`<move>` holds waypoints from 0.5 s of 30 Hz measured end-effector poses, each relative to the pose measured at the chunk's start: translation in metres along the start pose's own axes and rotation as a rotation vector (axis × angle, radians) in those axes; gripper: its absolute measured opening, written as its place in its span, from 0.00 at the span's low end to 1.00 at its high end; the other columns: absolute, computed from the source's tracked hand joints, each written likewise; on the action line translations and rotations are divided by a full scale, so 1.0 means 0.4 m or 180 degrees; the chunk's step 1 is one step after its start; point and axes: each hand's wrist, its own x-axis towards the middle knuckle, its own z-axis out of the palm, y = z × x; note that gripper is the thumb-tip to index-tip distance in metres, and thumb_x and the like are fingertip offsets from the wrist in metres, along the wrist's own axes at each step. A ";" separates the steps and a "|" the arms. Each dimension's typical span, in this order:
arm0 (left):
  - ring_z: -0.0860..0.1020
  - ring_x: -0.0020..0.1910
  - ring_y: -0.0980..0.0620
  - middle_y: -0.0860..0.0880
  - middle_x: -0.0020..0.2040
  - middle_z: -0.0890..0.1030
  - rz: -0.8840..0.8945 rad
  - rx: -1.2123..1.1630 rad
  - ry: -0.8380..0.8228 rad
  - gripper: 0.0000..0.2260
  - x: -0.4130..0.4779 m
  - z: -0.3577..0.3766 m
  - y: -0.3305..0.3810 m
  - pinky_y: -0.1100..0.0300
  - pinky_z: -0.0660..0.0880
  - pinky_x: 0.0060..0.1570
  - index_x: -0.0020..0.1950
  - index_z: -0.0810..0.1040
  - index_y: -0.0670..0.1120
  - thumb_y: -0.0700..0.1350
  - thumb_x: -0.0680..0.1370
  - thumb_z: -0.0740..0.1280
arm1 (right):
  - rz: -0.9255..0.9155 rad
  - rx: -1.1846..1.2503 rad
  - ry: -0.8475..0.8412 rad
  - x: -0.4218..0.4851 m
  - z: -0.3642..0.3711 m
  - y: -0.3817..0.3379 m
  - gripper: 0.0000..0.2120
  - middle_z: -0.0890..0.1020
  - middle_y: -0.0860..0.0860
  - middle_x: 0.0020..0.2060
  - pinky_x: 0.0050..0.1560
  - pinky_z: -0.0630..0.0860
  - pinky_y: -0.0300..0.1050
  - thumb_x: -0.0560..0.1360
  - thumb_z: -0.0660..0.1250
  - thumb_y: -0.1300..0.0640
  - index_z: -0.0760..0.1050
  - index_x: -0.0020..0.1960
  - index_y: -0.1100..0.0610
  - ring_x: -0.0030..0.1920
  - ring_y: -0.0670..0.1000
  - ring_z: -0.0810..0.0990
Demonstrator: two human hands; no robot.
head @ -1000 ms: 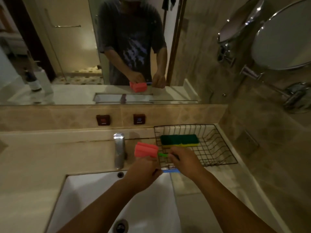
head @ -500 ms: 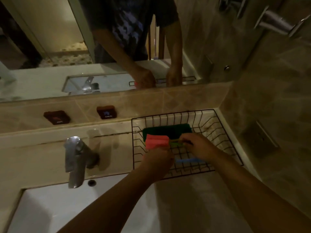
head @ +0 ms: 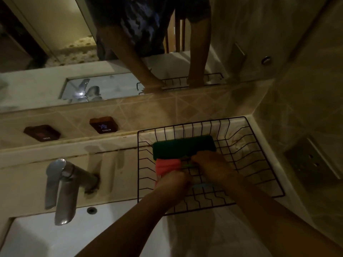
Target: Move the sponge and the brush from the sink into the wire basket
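Note:
A dark green sponge [head: 183, 146] lies flat at the back of the black wire basket [head: 137, 173]. Just in front of it, low inside the basket, is the brush's red head [head: 168, 165]. My left hand [head: 173, 182] grips that head from below. My right hand [head: 211, 166] is closed on the thin green handle at the head's right side. A bit of blue shows between my hands near the basket floor. The white sink [head: 37, 238] is at the lower left, with neither object in the part I see.
A chrome faucet [head: 63, 186] stands left of the basket, over the sink. Two dark hot and cold buttons [head: 104, 125] sit on the tiled ledge under the mirror. A tiled wall with an outlet plate [head: 311, 164] closes in the basket's right side.
Both hands carried the brush from above the sink's edge over to the right and down into the basket, next to the green sponge. The view tilted down and closer.

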 end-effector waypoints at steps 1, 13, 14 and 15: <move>0.78 0.49 0.48 0.45 0.52 0.80 0.0016 -0.0039 0.0018 0.08 0.003 0.000 0.001 0.56 0.78 0.50 0.57 0.80 0.48 0.45 0.82 0.63 | -0.0053 -0.0070 0.0047 0.000 0.004 0.001 0.11 0.78 0.53 0.57 0.52 0.75 0.48 0.78 0.64 0.54 0.75 0.60 0.49 0.56 0.56 0.77; 0.80 0.49 0.50 0.46 0.51 0.83 0.0340 -0.0201 0.0208 0.08 -0.036 -0.005 -0.009 0.56 0.80 0.51 0.57 0.82 0.47 0.42 0.81 0.64 | -0.0128 -0.0158 0.0296 -0.035 -0.029 -0.031 0.14 0.78 0.54 0.59 0.53 0.73 0.46 0.79 0.62 0.60 0.75 0.63 0.54 0.59 0.55 0.76; 0.80 0.49 0.50 0.46 0.52 0.83 0.0284 -0.0300 0.0232 0.08 -0.047 -0.009 -0.014 0.58 0.79 0.50 0.56 0.82 0.46 0.42 0.81 0.64 | -0.0151 -0.0133 0.0327 -0.041 -0.040 -0.040 0.14 0.79 0.55 0.58 0.54 0.75 0.47 0.79 0.62 0.61 0.75 0.63 0.55 0.58 0.55 0.76; 0.79 0.47 0.51 0.45 0.52 0.82 0.0265 -0.0388 0.0309 0.08 -0.053 -0.011 -0.025 0.60 0.77 0.48 0.56 0.82 0.46 0.42 0.82 0.64 | -0.0174 -0.0096 0.0415 -0.047 -0.047 -0.047 0.14 0.79 0.55 0.58 0.54 0.76 0.49 0.78 0.62 0.62 0.76 0.63 0.56 0.58 0.56 0.77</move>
